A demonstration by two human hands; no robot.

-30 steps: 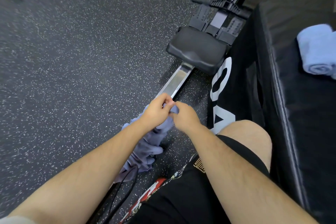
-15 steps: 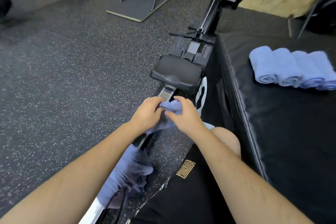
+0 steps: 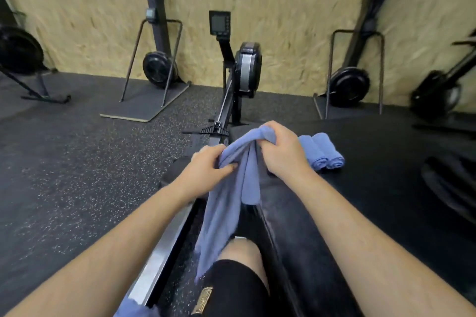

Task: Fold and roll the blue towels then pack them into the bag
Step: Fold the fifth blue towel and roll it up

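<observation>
Your left hand (image 3: pixel 207 171) and right hand (image 3: pixel 282 153) both grip the blue towel (image 3: pixel 226 203) — fingers curled tight — just beside the rolled towels (image 3: pixel 322 153).

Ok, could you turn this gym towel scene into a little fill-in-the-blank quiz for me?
1. The left hand and right hand both grip one loose cloth towel, coloured ____.
2. That towel hangs ____ toward the person's bare knee.
3. The rolled blue towels lie on the black padded platform, on the ____ hand's side.
Missing words: blue; down; right.
</observation>
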